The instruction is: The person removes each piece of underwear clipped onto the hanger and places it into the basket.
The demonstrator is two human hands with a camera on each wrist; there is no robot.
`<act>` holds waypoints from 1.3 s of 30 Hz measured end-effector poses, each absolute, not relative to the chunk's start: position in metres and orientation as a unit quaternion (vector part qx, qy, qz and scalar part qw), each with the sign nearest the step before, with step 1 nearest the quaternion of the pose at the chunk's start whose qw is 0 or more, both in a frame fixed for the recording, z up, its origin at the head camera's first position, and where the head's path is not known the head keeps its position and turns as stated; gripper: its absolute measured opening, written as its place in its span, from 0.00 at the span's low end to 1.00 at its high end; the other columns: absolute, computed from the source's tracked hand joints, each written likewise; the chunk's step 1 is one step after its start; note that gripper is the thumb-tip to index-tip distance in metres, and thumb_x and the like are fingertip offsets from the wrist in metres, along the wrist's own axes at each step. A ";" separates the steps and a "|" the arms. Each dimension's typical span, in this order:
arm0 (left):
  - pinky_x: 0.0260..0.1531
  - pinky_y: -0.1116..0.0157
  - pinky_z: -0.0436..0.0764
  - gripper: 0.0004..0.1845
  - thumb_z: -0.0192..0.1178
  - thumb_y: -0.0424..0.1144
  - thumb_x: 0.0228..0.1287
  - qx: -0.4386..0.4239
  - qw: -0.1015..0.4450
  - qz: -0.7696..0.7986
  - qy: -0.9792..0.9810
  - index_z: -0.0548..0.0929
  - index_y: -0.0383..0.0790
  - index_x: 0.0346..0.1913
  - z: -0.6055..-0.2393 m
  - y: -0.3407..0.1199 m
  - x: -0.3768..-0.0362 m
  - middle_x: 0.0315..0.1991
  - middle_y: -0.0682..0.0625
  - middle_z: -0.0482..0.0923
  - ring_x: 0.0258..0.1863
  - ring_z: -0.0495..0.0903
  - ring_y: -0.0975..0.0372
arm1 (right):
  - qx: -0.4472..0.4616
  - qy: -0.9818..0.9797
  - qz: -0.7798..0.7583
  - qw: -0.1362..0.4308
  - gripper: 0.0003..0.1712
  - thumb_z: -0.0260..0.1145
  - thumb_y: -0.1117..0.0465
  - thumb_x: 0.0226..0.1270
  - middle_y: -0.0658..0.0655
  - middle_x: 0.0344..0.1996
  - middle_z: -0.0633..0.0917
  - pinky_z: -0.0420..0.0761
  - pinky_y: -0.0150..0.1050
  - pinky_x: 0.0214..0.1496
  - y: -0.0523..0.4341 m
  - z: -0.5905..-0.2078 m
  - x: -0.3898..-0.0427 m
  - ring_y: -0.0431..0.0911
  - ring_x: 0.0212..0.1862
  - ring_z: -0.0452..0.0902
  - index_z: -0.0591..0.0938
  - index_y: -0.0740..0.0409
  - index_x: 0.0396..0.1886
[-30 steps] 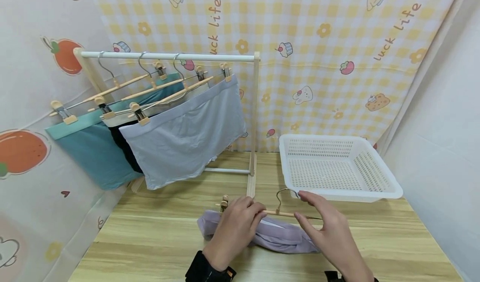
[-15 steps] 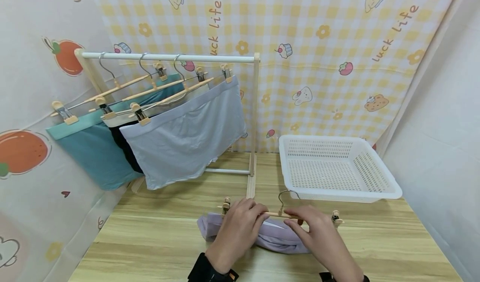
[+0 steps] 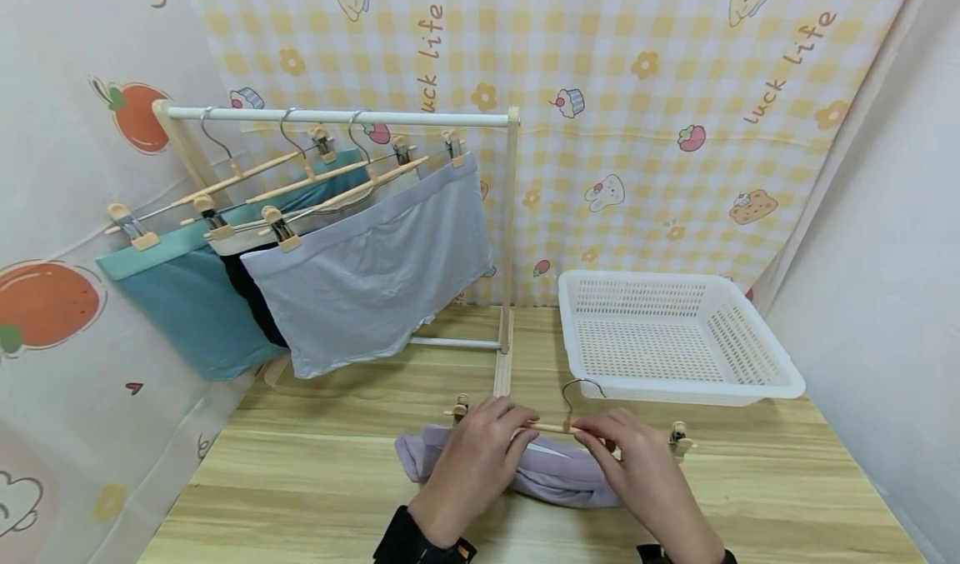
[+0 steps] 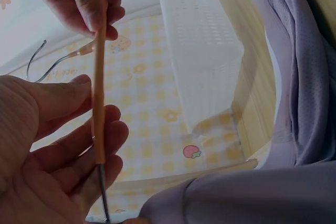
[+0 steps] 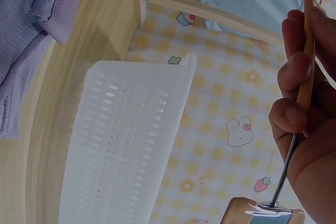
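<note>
Over the near part of the table, a wooden clip hanger [image 3: 551, 428] with a metal hook is held in both hands. My left hand [image 3: 476, 460] grips its bar left of the hook, thumb against fingers [image 4: 116, 132] in the left wrist view. My right hand [image 3: 637, 460] pinches the bar just right of the hook; its fingers [image 5: 292, 77] curl around it. Below lies a bunched lavender garment [image 3: 558, 474], partly hidden by both hands. The left clip [image 3: 460, 410] is beside its end, and I cannot tell whether it bites the cloth. Nothing shows in the right clip [image 5: 262, 212].
At the back left stands a rack [image 3: 337, 117] with several garments clipped on hangers, among them teal shorts [image 3: 202, 314] and a light grey-blue pair [image 3: 382, 272]. A white perforated basket [image 3: 678, 389] sits at the right, just behind the hanger's hook.
My right hand has moved left and closed on the bar beside the hook, uncovering the right clip. The hanger has shifted slightly right; my left hand keeps its grip.
</note>
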State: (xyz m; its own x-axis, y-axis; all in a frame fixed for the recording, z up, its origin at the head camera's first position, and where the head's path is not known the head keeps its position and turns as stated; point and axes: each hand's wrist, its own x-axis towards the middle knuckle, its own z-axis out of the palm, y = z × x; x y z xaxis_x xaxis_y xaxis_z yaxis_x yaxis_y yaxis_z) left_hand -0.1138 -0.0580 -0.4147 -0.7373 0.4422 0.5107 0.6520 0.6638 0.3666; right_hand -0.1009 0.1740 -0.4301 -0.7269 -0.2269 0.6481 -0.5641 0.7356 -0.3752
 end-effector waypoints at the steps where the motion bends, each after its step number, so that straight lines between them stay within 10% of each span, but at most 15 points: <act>1: 0.47 0.65 0.86 0.06 0.71 0.38 0.74 -0.308 0.196 -0.275 -0.889 0.90 0.45 0.50 -0.413 -0.059 -0.114 0.45 0.54 0.87 0.45 0.86 0.63 | 0.221 -0.885 0.286 0.293 0.13 0.82 0.66 0.59 0.38 0.33 0.88 0.71 0.20 0.29 0.174 -0.430 -0.101 0.26 0.32 0.72 0.94 0.45 0.41; 13: 0.54 0.57 0.87 0.13 0.78 0.34 0.65 -0.259 0.296 -0.253 -0.884 0.90 0.40 0.51 -0.404 -0.073 -0.124 0.50 0.47 0.88 0.53 0.87 0.55 | 0.206 -0.884 0.283 0.311 0.13 0.82 0.68 0.58 0.38 0.31 0.86 0.69 0.21 0.28 0.182 -0.430 -0.103 0.27 0.31 0.70 0.94 0.47 0.39; 25: 0.49 0.61 0.89 0.18 0.67 0.37 0.77 -0.164 0.128 -0.396 -0.894 0.84 0.38 0.65 -0.395 -0.095 -0.126 0.55 0.48 0.86 0.53 0.86 0.58 | 0.192 -0.878 0.286 0.331 0.14 0.83 0.69 0.56 0.41 0.32 0.89 0.72 0.22 0.28 0.187 -0.428 -0.105 0.29 0.31 0.75 0.93 0.46 0.38; 39: 0.49 0.65 0.89 0.15 0.71 0.34 0.72 -0.142 0.093 -0.493 -0.853 0.88 0.41 0.59 -0.395 -0.098 -0.131 0.53 0.48 0.88 0.49 0.89 0.56 | 0.194 -0.877 0.300 0.321 0.16 0.82 0.71 0.57 0.41 0.35 0.91 0.75 0.21 0.32 0.191 -0.427 -0.105 0.31 0.33 0.80 0.92 0.46 0.38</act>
